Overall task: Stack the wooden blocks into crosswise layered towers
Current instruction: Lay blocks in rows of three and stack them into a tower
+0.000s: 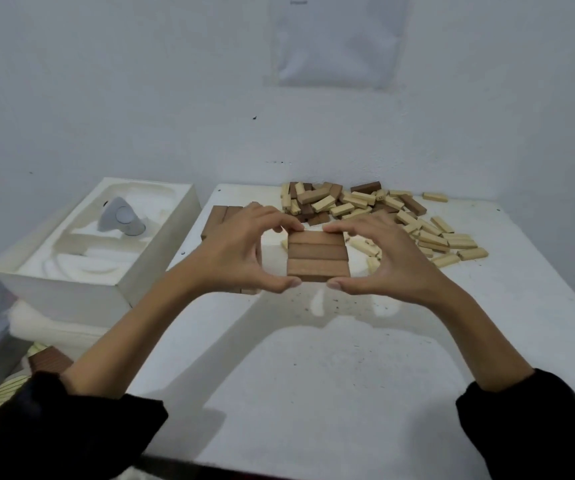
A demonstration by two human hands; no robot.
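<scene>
Centrally over the worktop (314, 358), before the loose pile (383, 216), sat a three-block brown layer (317, 254), pinched by left hand (241, 247) and right hand (393, 258), each grip half-closed, thumb near, fingers far. Squeezing evenly should keep its edges flush.

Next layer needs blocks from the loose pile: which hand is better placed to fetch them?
Probably right. The right hand lies next to the loose pile, spread behind and right of the tower; the left hand is on the tower's other side and could steady it.
</scene>
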